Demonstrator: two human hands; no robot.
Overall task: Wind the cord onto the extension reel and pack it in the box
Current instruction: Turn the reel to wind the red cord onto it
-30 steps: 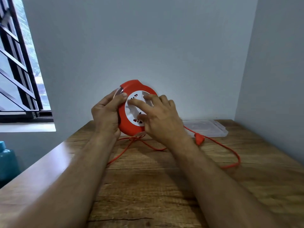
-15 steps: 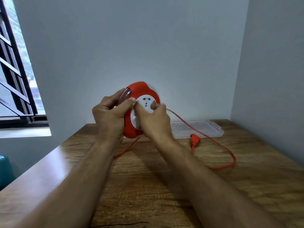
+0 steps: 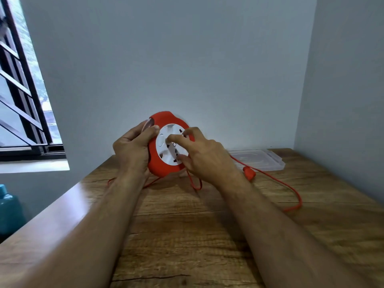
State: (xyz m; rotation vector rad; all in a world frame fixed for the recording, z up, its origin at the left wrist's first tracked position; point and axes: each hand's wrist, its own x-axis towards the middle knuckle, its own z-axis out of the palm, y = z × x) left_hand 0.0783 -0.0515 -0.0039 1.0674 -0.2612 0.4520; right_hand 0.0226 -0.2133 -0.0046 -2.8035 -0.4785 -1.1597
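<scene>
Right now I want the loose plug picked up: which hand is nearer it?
Right. The right hand is on the reel's face, just left of the plug; the left hand grips the reel's far side.

Soft daylight, moderate brightness, wide-angle view.
Light enters from window (image 3: 25,84) at left; sheen on worktop (image 3: 68,204) near edge; right hand (image 3: 204,157) fingers motion-blurred; window bars bowed by lens.

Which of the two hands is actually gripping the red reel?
The left hand grips the red reel by its rim. The right hand only has its fingers on the white centre disc.
</scene>
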